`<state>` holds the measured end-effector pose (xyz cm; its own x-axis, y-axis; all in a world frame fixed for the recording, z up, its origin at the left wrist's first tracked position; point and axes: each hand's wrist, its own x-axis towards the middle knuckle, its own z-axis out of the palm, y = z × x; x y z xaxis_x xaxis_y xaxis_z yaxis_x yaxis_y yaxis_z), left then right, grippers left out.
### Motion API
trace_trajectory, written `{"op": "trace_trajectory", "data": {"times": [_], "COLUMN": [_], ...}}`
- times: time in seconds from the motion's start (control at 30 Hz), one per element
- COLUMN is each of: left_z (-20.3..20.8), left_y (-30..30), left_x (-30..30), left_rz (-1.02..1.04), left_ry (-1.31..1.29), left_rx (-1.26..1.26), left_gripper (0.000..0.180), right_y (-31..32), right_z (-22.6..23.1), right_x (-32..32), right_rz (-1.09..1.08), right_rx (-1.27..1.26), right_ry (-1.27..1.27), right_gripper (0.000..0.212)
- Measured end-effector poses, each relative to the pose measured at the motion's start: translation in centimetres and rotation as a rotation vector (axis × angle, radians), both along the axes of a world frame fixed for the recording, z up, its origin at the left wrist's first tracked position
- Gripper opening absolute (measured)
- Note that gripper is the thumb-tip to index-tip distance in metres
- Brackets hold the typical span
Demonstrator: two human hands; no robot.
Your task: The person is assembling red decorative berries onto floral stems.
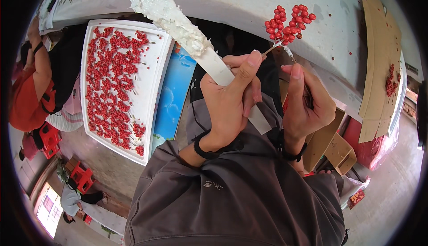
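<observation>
My left hand (229, 96) is closed around a flat white strip (214, 65), whose far end is thickly coated in white paste (167, 18). Its thumb and forefinger also pinch the thin stem of a red berry sprig (276, 23). Close to its right, my right hand (305, 101) is closed, with a second berry sprig (299, 22) between thumb and fingers. White paste shows on the stems just below the berries, where the two sprigs meet or cross. Whether the berry clusters are joined, I cannot tell.
A white foam tray (154, 45) of red berry sprigs lies at left on a blue box (176, 87). Ahead runs a pale covered table (249, 0). Cardboard (374, 67) with more berries (392, 83) is at right, above an open carton (341, 154). People sit at left.
</observation>
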<state>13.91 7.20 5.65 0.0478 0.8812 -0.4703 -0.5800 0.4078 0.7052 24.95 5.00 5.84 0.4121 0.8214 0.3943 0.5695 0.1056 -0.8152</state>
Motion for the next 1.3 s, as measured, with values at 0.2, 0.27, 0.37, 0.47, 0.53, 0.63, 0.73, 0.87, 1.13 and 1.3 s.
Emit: {"op": "trace_trajectory", "data": {"times": [0.2,0.27,0.37,0.47,0.53,0.63,0.73,0.87,1.13,1.3], "left_z": [-0.06,-0.11,-0.15,-0.18,-0.14,-0.21,-0.29,-0.15,-0.13,-0.14], "left_y": [-0.15,-0.16,-0.16,-0.18,-0.21,-0.29,-0.36,-0.33,-0.36,-0.29], "left_x": [0.14,0.16,0.23,0.32,0.38,0.43,0.39,0.06,-0.11,-0.17], "left_rz": [-0.001,0.002,0.0,-0.005,-0.01,-0.015,-0.019,-0.022,-0.011,-0.014], "left_ry": [-0.003,-0.01,-0.015,-0.016,-0.011,-0.007,-0.005,-0.115,-0.161,-0.176], "left_rx": [0.005,0.009,0.008,0.0,-0.006,-0.01,-0.013,-0.053,-0.062,-0.073], "left_gripper": [0.029,0.029,0.029,0.028,0.028,0.027,0.027,0.019,0.024,0.025], "right_y": [0.09,0.0,-0.04,0.12,0.09,0.05,0.06,-0.03,0.41,0.45], "right_z": [-0.04,-0.05,-0.04,0.08,0.22,0.29,0.2,0.08,-0.12,-0.03], "right_x": [-0.18,-0.23,-0.34,-0.55,-0.56,-0.58,-0.63,-0.52,-0.25,-0.22], "right_rz": [0.004,0.007,0.014,0.029,0.036,0.052,0.058,0.069,-0.007,-0.004], "right_rx": [-0.02,-0.033,-0.057,-0.023,-0.029,-0.039,-0.012,-0.01,0.011,0.038], "right_ry": [-0.018,-0.003,0.03,0.034,0.032,0.027,0.029,0.028,0.027,0.022], "right_gripper": [0.006,0.006,0.006,0.006,0.007,0.007,0.007,0.007,0.006,0.006]}}
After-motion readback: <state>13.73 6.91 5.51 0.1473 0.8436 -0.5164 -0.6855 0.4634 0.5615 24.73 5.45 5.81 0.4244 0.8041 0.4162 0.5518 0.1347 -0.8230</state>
